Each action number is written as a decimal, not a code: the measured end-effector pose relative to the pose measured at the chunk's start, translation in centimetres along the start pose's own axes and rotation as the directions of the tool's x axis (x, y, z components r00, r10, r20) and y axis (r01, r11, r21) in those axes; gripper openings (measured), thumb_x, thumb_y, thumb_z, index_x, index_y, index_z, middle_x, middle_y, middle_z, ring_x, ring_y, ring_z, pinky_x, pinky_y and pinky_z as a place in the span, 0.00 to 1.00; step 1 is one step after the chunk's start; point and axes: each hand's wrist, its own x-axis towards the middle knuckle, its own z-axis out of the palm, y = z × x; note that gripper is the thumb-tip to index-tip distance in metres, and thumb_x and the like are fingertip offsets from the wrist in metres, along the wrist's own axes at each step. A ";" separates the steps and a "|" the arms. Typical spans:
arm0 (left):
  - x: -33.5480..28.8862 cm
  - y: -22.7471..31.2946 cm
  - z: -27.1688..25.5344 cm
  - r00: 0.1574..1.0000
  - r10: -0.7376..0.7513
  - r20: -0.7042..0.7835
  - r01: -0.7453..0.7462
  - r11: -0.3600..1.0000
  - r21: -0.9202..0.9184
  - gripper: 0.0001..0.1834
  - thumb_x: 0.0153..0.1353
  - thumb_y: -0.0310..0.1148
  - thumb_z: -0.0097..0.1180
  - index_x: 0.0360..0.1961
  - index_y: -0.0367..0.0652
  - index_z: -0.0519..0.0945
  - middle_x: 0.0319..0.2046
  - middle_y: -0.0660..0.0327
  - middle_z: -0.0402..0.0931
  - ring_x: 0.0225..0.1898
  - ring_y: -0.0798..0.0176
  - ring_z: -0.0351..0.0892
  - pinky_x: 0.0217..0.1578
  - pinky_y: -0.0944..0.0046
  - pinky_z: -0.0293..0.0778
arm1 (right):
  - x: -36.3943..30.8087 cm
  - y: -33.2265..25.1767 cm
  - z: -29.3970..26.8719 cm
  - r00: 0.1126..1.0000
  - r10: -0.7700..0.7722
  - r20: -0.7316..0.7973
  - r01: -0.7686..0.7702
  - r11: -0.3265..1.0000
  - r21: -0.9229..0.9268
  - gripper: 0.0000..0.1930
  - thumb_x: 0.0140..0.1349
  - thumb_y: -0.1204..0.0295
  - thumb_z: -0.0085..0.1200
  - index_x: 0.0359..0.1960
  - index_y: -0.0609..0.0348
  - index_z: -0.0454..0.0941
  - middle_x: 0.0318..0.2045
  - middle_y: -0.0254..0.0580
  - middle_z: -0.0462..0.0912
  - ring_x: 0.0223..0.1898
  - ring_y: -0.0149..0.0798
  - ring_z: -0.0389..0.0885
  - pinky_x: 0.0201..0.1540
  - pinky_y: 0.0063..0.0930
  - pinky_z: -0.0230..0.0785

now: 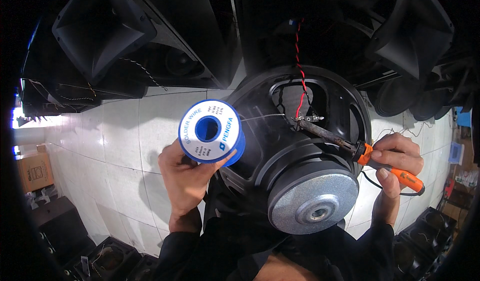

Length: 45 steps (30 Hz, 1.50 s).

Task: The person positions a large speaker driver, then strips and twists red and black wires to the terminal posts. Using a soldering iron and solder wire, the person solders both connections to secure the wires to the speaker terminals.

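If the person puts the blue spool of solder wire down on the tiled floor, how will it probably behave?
The spool in the left hand is round with flat flanges, so on its edge it would likely roll; on a flange it should sit steady. It is probably heavy for its size. The thin wire running to the soldering iron looks easily bent.

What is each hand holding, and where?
Left hand grips the solder spool by its lower rim. Right hand holds the soldering iron by its orange handle.
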 end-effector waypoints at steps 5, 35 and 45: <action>0.1 0.1 -0.3 0.999 0.018 -0.027 -0.019 0.999 -0.034 0.20 0.52 0.34 0.74 0.46 0.39 0.84 0.42 0.55 0.86 0.45 0.53 0.87 0.47 0.51 0.83 | 0.1 0.0 0.0 1.000 0.005 0.005 -0.005 1.000 0.006 0.19 0.52 0.57 0.54 0.36 0.57 0.87 0.27 0.46 0.83 0.25 0.39 0.85 0.30 0.26 0.79; 0.3 -0.1 0.0 0.998 -0.016 -0.063 0.014 0.999 -0.045 0.24 0.50 0.38 0.74 0.47 0.39 0.84 0.44 0.53 0.85 0.48 0.51 0.85 0.54 0.48 0.77 | -1.9 0.3 -0.3 0.976 0.104 -0.193 -0.104 0.995 0.009 0.22 0.50 0.52 0.53 0.36 0.56 0.87 0.27 0.44 0.82 0.25 0.38 0.81 0.30 0.28 0.74; 0.3 0.4 0.0 0.997 -0.034 -0.070 0.030 0.998 -0.055 0.27 0.49 0.42 0.76 0.47 0.38 0.84 0.43 0.52 0.85 0.47 0.49 0.86 0.51 0.46 0.80 | -2.3 0.1 -0.4 0.949 0.142 -0.282 -0.137 0.990 0.039 0.21 0.55 0.53 0.54 0.38 0.57 0.86 0.27 0.44 0.81 0.25 0.36 0.80 0.29 0.28 0.73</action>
